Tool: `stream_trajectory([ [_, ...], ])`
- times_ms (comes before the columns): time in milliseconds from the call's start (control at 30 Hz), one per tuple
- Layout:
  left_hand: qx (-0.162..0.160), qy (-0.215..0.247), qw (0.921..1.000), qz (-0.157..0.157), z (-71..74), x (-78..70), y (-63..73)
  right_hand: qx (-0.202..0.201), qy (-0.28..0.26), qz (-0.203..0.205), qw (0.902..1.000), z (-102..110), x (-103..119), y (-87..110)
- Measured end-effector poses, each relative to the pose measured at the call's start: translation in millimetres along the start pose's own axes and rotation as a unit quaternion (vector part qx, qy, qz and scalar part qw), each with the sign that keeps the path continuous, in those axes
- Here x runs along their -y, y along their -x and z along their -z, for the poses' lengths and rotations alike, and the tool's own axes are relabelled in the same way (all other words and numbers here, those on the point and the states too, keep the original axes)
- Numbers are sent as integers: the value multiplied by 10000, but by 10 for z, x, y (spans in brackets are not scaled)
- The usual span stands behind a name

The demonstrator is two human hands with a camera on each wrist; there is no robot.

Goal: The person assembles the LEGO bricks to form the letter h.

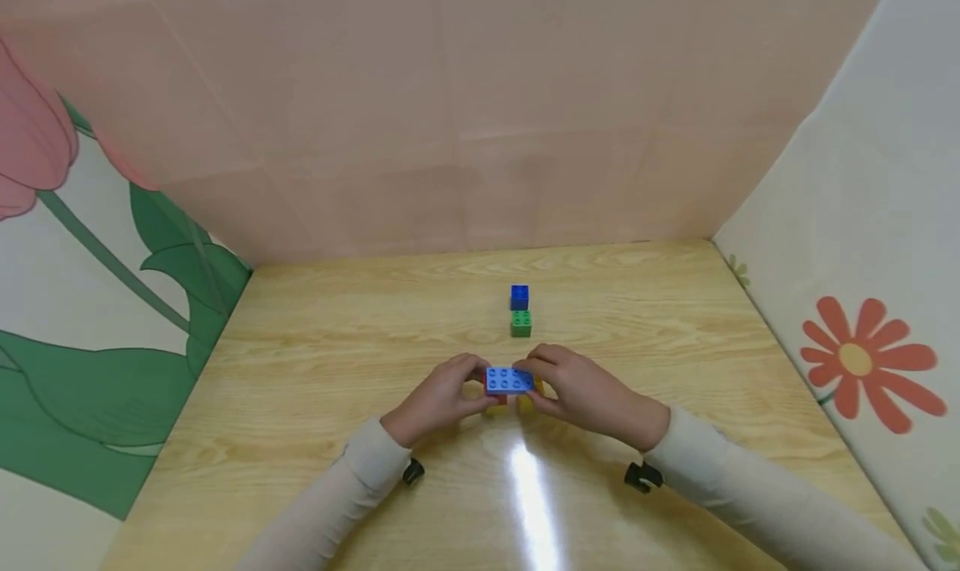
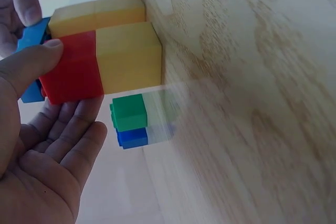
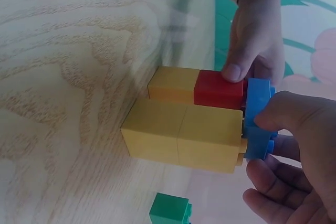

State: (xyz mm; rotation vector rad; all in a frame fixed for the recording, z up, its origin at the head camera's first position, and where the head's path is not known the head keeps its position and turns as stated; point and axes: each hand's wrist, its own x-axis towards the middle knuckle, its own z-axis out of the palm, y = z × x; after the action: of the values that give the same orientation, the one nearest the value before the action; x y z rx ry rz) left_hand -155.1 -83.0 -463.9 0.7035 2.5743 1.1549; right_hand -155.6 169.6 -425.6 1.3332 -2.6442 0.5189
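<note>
Two columns stand between the hands: a yellow block (image 2: 128,59) under a red block (image 2: 76,72) by the left hand (image 1: 442,394), and a two-block yellow column (image 3: 184,136) by the right hand (image 1: 583,389). The left pinches the red block; the right, thumb and fingers closed, holds a light-blue eight-stud brick (image 1: 503,379) across both tops. The columns look finished; the cross-piece seems not pressed home (the right wrist view shows yellow studs beneath it, hidden from the head view). Beyond the fingertips, a green brick (image 1: 521,325) and a dark-blue brick (image 1: 520,297) lie unused.

Blue brick (image 1: 504,380) above, red-on-yellow stack (image 3: 205,88), all-yellow stack (image 3: 182,136) alongside
</note>
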Motion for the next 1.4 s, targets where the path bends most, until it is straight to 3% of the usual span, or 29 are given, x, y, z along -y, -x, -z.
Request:
stream_trajectory([
  [300, -15, 3, 10000, 77, -5, 9, -3, 130, 6, -50, 9999, 15, -5, -26],
  [600, -9, 78, 10000, 56, -6, 23, -18, -48, 7, 80, 10000, -20, -14, -31],
  [1000, 43, 82, 9999, 44, 5, 9, -23, 31, 260, 241, 9994, 16, -2, -54],
  [1400, 104, 81, 9998, 141, 0, 8, -17, 135, 259, 101, 9995, 3, 30, -64],
])
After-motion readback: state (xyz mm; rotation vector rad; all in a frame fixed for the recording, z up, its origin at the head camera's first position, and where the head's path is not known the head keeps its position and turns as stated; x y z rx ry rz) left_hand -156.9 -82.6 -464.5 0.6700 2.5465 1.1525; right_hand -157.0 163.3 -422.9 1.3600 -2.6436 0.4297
